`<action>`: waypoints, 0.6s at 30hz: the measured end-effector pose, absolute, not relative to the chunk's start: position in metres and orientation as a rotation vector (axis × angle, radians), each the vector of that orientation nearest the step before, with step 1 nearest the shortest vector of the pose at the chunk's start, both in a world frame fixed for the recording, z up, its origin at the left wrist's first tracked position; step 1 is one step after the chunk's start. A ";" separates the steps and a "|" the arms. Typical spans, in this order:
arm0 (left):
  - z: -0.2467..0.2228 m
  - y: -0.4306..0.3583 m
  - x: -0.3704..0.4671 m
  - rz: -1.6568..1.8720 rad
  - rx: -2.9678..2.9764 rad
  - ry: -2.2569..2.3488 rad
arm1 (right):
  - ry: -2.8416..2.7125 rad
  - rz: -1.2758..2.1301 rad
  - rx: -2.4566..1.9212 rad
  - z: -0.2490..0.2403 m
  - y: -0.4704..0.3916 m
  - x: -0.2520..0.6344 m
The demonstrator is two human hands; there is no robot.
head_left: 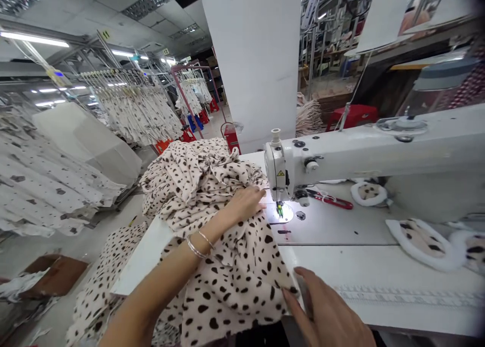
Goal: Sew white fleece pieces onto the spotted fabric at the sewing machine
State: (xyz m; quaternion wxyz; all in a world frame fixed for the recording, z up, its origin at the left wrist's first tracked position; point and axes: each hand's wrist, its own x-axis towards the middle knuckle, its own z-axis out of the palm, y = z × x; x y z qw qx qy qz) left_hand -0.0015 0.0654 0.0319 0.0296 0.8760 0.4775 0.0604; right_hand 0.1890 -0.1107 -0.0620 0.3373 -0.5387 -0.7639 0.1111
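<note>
Looking forward and down from the person's head, hanging close over the left hand [245, 204] and right hand [328, 306], facing the desk [364, 268], taking in the pillar [253, 59] beyond.

Spotted cloth [235, 286]: matt, soft-looking. Sewing machine [352, 157]: smooth, glossy. Box [60, 279]: matt cardboard.

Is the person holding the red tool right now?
No, the red tool lies beneath the sewing machine arm, apart from the left hand and right hand, which are at the spotted cloth.
</note>
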 end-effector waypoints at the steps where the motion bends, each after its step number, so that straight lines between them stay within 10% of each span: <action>1: 0.030 0.058 0.003 0.190 2.722 1.511 | -2.030 0.170 -1.369 -0.062 -0.106 0.194; 18: -0.001 0.060 -0.005 0.198 2.500 1.206 | -2.237 -0.172 -0.989 -0.052 -0.059 0.211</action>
